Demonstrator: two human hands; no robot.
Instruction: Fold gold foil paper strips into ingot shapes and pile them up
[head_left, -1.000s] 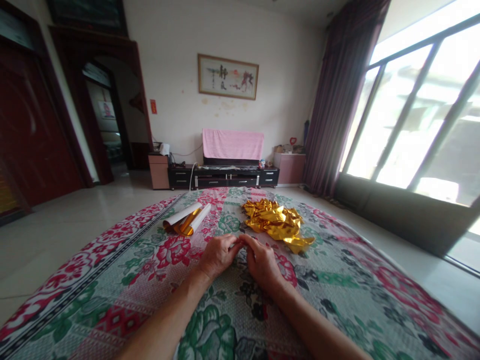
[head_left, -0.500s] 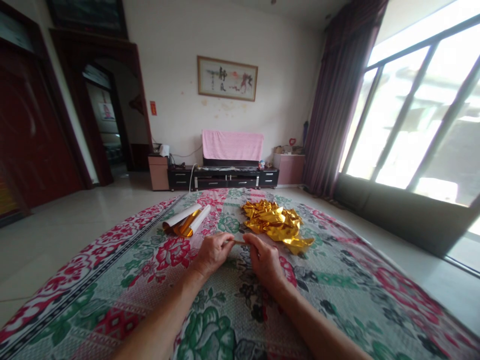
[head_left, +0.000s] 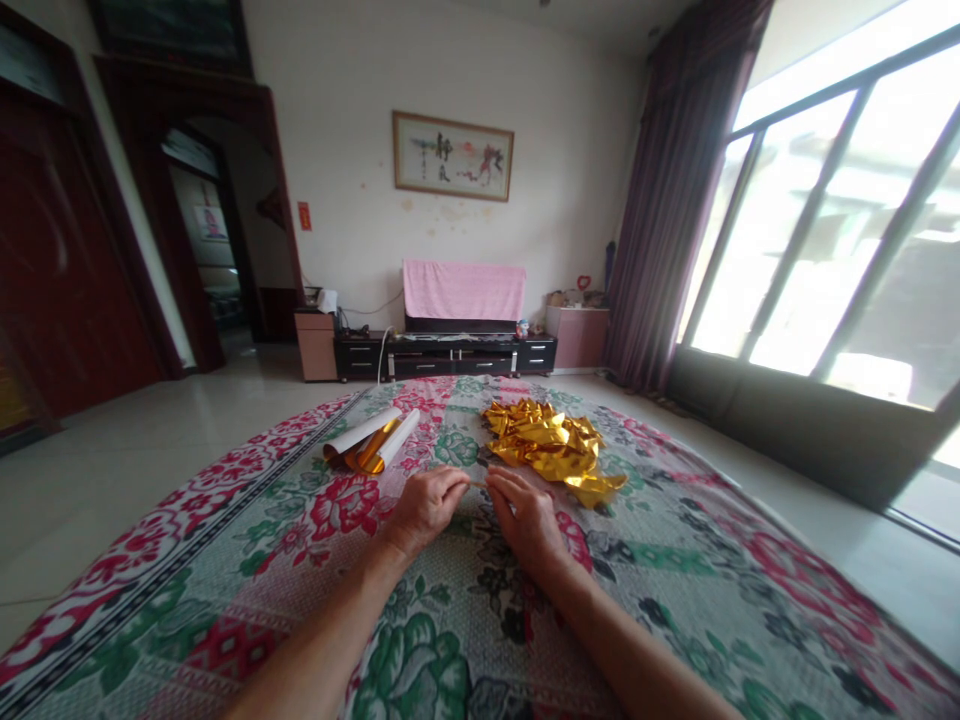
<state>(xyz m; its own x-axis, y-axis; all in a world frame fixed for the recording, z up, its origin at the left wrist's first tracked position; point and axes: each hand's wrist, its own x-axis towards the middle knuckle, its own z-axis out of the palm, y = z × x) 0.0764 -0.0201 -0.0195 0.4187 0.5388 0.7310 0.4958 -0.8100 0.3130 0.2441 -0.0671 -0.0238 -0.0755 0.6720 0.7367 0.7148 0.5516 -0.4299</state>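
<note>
My left hand (head_left: pixel 427 506) and my right hand (head_left: pixel 526 516) rest side by side on a flowered cloth (head_left: pixel 225 590). Both have their fingers curled, and between their fingertips they pinch a thin gold strip (head_left: pixel 477 484), mostly hidden by the fingers. Just beyond my right hand lies a heap of folded gold foil pieces (head_left: pixel 551 448). To the left of the hands, further away, lies a curled roll of gold foil sheets with white backs (head_left: pixel 371 442).
The cloth covers a broad low surface on a tiled floor (head_left: pixel 112 450). A dark TV cabinet (head_left: pixel 450 355) with a pink cover stands at the far wall. A dark doorway is at the left, curtains and a large window at the right.
The hands drew slightly apart, showing the gold strip between them, then came closer together again. The foil heap and the roll have not moved.
</note>
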